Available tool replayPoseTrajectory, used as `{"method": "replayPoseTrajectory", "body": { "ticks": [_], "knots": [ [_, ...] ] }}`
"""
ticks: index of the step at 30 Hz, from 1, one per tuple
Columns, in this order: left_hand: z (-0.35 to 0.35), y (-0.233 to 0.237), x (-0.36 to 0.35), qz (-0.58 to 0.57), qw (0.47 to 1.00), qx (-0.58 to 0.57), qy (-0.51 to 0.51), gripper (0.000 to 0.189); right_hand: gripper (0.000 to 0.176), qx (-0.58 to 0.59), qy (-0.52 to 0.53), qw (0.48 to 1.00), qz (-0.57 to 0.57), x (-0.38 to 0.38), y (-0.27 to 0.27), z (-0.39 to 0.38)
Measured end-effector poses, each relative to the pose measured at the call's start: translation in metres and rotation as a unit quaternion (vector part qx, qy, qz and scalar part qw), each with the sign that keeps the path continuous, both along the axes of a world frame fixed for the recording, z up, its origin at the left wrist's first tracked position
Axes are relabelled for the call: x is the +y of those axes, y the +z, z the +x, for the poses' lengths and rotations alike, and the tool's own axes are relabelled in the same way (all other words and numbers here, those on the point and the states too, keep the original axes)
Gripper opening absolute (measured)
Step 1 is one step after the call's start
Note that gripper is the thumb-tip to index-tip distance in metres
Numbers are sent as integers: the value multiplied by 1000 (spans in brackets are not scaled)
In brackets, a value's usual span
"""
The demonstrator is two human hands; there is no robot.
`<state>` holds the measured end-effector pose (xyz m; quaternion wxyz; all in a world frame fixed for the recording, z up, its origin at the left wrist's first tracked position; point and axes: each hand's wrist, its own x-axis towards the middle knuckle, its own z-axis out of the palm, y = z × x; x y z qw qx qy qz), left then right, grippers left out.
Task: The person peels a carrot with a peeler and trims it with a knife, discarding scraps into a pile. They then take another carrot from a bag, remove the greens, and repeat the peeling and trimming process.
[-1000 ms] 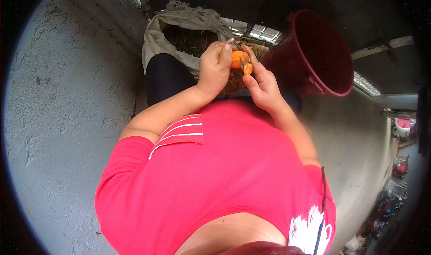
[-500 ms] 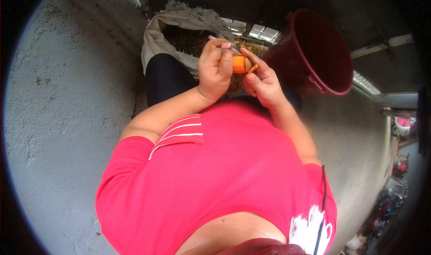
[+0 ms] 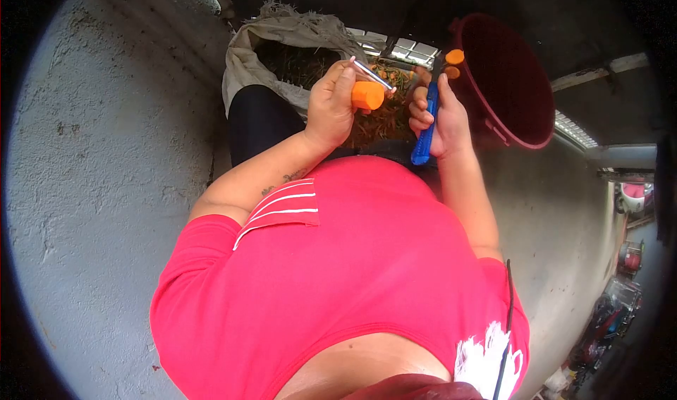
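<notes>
In my left hand [image 3: 330, 111] I hold a stub of peeled carrot [image 3: 368, 95], its flat cut face turned to the right. The same fingers pinch a peeler [image 3: 372, 74] with a slim silver bar and pink ends, just above the carrot. My right hand [image 3: 451, 121] is wrapped round a blue-handled knife [image 3: 425, 136], pointing up and away from me; its dark blade is hard to make out. Two round carrot slices [image 3: 455, 57] show beside the blade end, overlapping the rim of the dark red bucket [image 3: 486, 100] in this view.
A whitish woven sack [image 3: 243, 51] stands open beyond my left hand, with dark scraps inside. Orange and green peelings [image 3: 381, 128] lie between my knees. A rough grey wall [image 3: 106, 188] runs along the left. Assorted items [image 3: 610, 315] are at the far right.
My hands have moved apart, the right one going right toward the bucket. The blue knife now shows in it, and two carrot slices are off the stub, which stays in my left hand.
</notes>
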<state>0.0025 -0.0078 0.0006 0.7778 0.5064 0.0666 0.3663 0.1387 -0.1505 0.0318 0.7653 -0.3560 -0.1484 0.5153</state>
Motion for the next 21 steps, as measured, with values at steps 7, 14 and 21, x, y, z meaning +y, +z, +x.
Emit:
{"method": "replayPoseTrajectory", "body": {
  "ticks": [7,14,21],
  "knots": [
    [2,-1,8,344,917,21,199,28,32,-497,-67,852,-147,2,19,-36],
    [-2,19,0,446,857,-16,257,16,21,-360,-46,927,-95,12,25,-47],
    [8,11,3,442,861,3,249,15,21,-188,-15,978,-85,14,28,-46]
  ]
}}
